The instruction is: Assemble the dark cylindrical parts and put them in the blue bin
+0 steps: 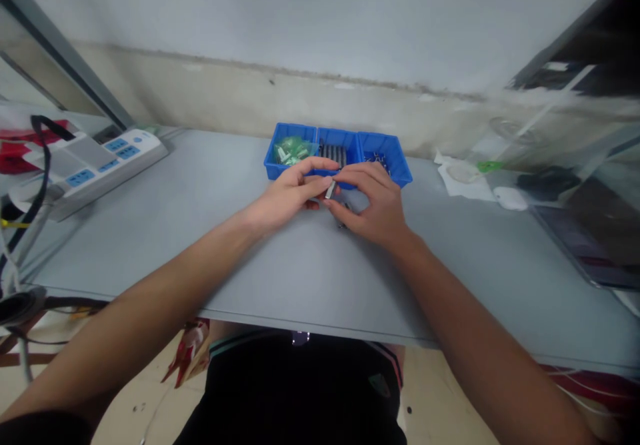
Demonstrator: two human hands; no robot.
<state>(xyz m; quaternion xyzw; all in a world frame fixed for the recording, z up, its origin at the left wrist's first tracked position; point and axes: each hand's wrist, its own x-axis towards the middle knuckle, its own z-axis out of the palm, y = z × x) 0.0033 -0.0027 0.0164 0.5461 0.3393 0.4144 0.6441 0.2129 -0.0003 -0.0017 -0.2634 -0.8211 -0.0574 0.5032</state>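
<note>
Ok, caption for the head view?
Left hand and right hand hold a small metal piece before three blue bins on a gray table.

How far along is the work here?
Done: no finished piece can be made out; whether the bit partly hidden by the right hand is finished, I cannot tell.
In hand: a metal piece, between the fingers of the left hand and right hand.
Left, probably: the dark bars and small parts in the blue bins.

Workbench — blue parts bins (387, 173); workshop
</note>
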